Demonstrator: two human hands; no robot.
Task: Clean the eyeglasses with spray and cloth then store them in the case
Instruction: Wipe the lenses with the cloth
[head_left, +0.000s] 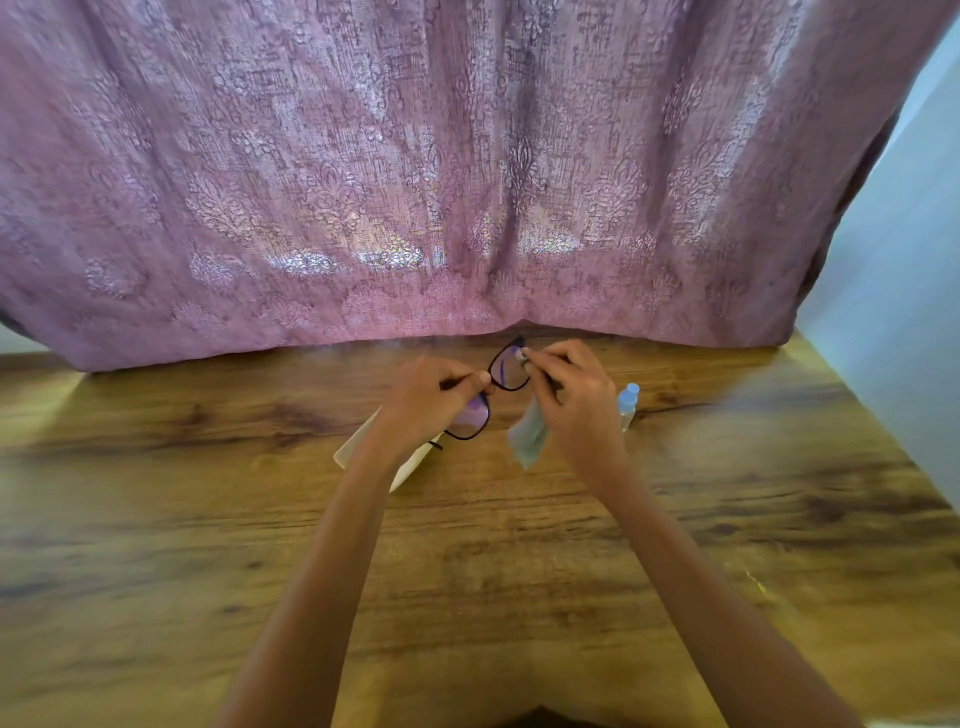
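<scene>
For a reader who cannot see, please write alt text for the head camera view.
Two bare hands hold black-framed eyeglasses above a wooden table; the right hand wipes one lens with a pale cloth, the left hand steadies the frame. A white case and spray bottle sit nearby.

Likely home room: wood-grain table (675, 519) against patterned mauve curtain (415, 182), daylight through weave, pale wall (904, 312) at right.

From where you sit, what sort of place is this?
Probably a room in a home: a wooden table stands against a mauve patterned curtain with daylight behind it, beside a plain pale wall.
</scene>
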